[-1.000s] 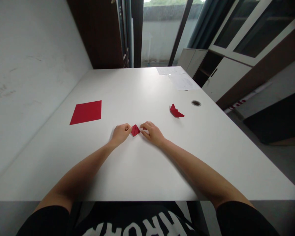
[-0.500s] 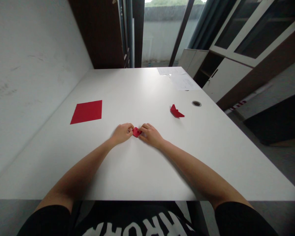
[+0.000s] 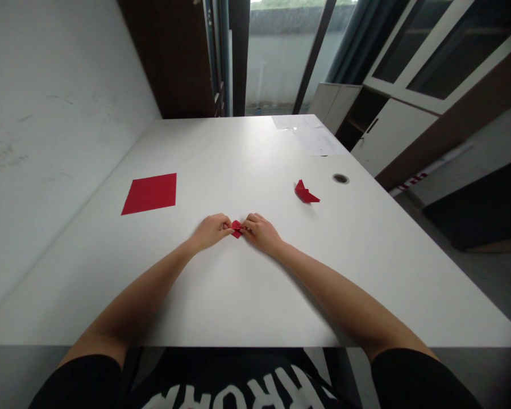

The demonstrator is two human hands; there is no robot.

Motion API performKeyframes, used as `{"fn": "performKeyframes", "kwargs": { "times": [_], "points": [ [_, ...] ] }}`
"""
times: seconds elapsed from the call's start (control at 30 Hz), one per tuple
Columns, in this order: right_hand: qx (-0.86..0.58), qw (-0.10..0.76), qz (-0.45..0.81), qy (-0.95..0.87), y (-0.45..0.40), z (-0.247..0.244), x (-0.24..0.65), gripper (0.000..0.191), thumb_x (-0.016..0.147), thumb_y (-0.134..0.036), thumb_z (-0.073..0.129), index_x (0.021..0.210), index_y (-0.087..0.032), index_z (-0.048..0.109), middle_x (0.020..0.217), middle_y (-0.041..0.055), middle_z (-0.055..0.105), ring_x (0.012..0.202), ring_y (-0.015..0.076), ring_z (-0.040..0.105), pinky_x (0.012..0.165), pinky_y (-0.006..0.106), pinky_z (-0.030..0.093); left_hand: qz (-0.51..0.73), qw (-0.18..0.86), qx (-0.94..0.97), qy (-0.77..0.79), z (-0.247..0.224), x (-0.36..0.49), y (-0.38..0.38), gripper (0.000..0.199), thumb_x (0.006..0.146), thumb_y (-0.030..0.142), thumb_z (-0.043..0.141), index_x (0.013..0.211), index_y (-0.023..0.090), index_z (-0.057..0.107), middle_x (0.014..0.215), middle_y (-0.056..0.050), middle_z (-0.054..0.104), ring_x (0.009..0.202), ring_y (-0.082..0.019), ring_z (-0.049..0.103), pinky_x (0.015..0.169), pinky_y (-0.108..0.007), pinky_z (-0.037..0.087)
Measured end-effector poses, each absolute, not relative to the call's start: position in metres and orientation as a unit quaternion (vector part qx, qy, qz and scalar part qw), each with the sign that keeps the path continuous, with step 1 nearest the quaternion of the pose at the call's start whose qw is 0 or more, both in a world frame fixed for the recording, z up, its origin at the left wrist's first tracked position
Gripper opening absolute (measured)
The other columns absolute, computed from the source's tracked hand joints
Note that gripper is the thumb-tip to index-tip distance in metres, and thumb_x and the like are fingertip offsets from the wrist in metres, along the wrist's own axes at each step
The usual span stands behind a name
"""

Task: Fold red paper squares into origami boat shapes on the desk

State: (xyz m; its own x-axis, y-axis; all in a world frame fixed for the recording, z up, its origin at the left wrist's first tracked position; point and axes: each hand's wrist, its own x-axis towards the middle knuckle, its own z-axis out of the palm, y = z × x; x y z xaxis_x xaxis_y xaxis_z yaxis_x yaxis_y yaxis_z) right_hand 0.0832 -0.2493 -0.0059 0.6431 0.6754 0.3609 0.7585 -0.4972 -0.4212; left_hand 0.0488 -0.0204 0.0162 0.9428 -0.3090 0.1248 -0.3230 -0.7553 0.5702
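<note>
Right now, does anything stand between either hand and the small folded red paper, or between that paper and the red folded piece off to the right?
Nothing visible separates the left hand or right hand from the small folded paper. Toward the red folded piece, only the right hand intervenes.

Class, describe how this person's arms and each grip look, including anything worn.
Short black sleeves match a black top with large white lettering. The forearms are bare, with no watch or bracelet visible. Left grip and right grip are ungloved; rings cannot be made out.
</note>
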Motion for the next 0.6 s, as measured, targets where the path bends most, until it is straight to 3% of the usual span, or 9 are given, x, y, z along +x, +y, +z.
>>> {"fn": "performKeyframes", "kwargs": {
  "times": [0.23, 0.6],
  "points": [
    [-0.881, 0.296, -0.032, -0.366, -0.247, -0.001, 0.083, 0.011, 0.098, -0.021, 0.061, 0.092, -0.020, 0.070, 0.087, 0.0039, 0.067, 0.086, 0.0175, 0.059, 0.077, 0.028, 0.041, -0.032, 0.344, 0.927, -0.149, 0.021, 0.050, -0.017, 0.018, 0.088, 0.033, 0.063, 0.087, 0.020, 0.075, 0.077, 0.000, 0.070, 0.071, -0.015, 0.059, 0.066, -0.026, 0.039],
    [-0.931, 0.235, -0.013, -0.278, -0.240, 0.007, 0.080, 0.021, 0.101, -0.033, 0.056, 0.088, -0.020, 0.068, 0.087, 0.0053, 0.072, 0.080, 0.0176, 0.061, 0.073, 0.028, 0.036, 0.017, 0.234, 0.969, -0.077, 0.012, 0.050, -0.027, 0.027, 0.094, 0.042, 0.059, 0.081, 0.022, 0.073, 0.077, -0.003, 0.072, 0.067, -0.017, 0.059, 0.062, -0.029, 0.031]
  ]
}}
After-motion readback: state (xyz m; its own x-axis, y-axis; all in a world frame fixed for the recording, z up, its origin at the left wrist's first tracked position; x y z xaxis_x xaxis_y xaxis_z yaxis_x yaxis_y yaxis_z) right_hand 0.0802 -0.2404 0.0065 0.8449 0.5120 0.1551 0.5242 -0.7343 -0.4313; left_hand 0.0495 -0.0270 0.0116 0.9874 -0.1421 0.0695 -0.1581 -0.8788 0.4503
